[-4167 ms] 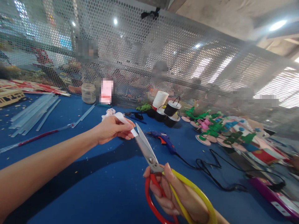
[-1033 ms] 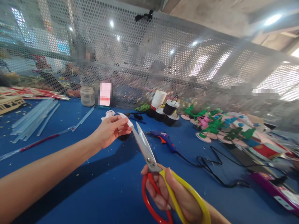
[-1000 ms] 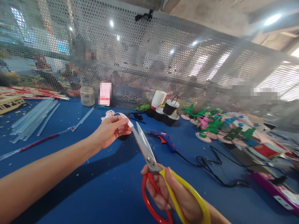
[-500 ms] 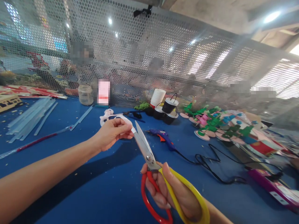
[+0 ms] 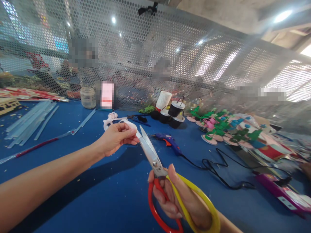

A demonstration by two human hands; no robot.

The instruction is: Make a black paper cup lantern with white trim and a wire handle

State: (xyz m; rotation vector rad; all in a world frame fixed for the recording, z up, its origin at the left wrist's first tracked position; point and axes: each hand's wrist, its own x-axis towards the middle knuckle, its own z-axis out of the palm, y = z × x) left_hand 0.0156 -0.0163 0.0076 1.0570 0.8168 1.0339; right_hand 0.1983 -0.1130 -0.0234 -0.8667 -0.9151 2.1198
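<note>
**A:** What has moved since half a second ago?

**B:** Very little. Both hands keep their grips, and the whole scene has only drifted slightly up in the view.

**A:** Then count for me, from the left.

**B:** Far left of the big steel scissors (image 5: 152,155) lies one loose bundle of clear plastic glue sticks (image 5: 29,121), too many to count. Nearer the scissors is one clear stick with a red core (image 5: 36,146). Beyond and left of the scissors stands one glass jar (image 5: 87,97), against the perforated metal screen (image 5: 145,64).

**A:** And the hands?

**B:** There are two. The left hand (image 5: 116,137), just left of the scissor tips, has thumb and fingertips pinched shut on one narrow white strip (image 5: 132,125). The strip's free end touches the blades just below their tips. The blades look all but closed, and I cannot tell if the strip sits between them. The right hand (image 5: 179,200) is curled around the scissors' two loop handles, fingers through the red one and thumb over the yellow one.

**A:** To the right?

**B:** One blue hot-glue gun (image 5: 168,142) lies just right of the blades, with one black cable (image 5: 218,171) trailing away from it. Beyond the scissors are one white paper cup (image 5: 163,100) and at least three small black pots (image 5: 176,108). Farther right is a heap of green and pink foam flowers (image 5: 225,129), uncountable. One purple box (image 5: 279,192) lies farthest right. Everything rests on the blue table (image 5: 109,194).
</note>
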